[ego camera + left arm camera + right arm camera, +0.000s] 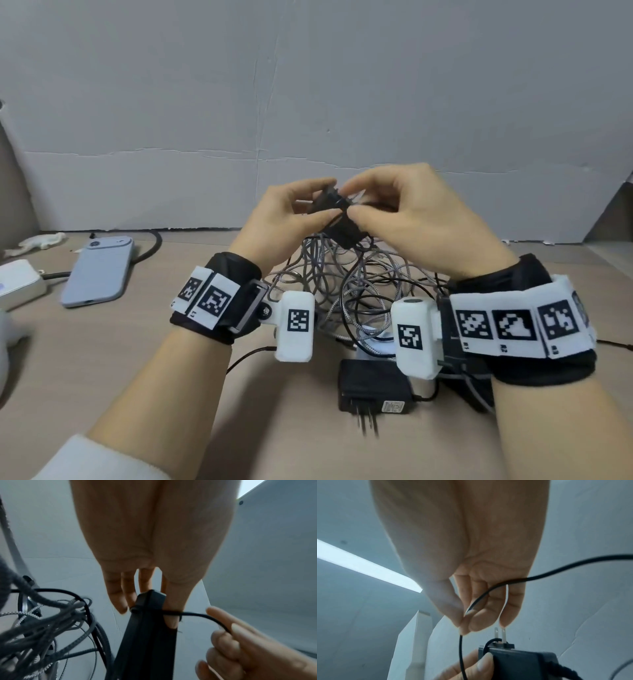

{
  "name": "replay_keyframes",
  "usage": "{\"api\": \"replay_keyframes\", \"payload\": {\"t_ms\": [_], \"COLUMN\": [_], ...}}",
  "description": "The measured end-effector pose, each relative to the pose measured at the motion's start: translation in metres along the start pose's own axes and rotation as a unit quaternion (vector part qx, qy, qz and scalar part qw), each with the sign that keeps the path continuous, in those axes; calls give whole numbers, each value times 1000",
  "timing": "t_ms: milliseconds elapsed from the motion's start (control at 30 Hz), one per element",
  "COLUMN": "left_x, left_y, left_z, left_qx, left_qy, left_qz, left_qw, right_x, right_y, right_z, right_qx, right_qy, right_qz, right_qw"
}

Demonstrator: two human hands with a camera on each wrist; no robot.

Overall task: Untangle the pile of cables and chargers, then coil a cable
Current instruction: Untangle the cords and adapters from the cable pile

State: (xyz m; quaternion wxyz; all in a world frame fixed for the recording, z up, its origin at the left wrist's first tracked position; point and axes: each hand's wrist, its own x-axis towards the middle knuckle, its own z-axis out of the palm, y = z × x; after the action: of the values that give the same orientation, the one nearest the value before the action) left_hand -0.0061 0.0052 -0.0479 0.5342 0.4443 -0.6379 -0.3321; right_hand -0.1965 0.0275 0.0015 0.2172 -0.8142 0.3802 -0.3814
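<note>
Hands first: I see both raised above the counter (281, 394), meeting over the pile of cables (342, 291), which lies at the middle of the counter between my wrists. My left hand (291, 222) grips a black charger (337, 219), thumb on one side and fingers on the other; from the left wrist view the charger (149, 628) hangs down from the fingertips (118, 601), with a thin black cable (197, 614) wound across its body. My right hand (407, 222) pinches that thin cable between thumb and forefinger, right beside the charger. In the right wrist view the cable (556, 572) runs across the curled fingers (484, 612) and drops down past the charger's two metal prongs (500, 634), looping around their base.

A second black charger (373, 390) lies flat on the counter near its front edge, prongs pointing toward me, just beside my right wrist. Toward the counter's left edge lies a grey phone (97, 270), face down, well apart from the pile, with a white box (19, 284) further left.
</note>
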Motion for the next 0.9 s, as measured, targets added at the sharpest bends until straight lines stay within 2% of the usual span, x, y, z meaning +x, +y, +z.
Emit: {"api": "replay_keyframes", "payload": {"t_ms": [67,233,500,633,767,900], "left_x": [-3,-6,-8,-8,-7,-3], "left_y": [2,2,0,-3,0,6], "left_z": [-3,-8,-3,-4,-4,-3], "left_qx": [-14,-61,-143,-210,-291,-352], "left_qy": [-35,-103,-148,-152,-169,-105], "left_qz": [-1,-17,-37,-50,-41,-50], "left_qw": [999,993,978,965,941,929], "right_x": [0,5,11,13,12,9], "right_y": [5,24,40,48,50,44], "right_z": [-6,-16,-15,-12,-8,-4], "right_qx": [53,18,-17,-25,-53,-103], "right_qy": [29,88,95,74,16,-66], "right_qz": [1,3,5,30,60,97], "right_qw": [998,996,995,996,997,988]}}
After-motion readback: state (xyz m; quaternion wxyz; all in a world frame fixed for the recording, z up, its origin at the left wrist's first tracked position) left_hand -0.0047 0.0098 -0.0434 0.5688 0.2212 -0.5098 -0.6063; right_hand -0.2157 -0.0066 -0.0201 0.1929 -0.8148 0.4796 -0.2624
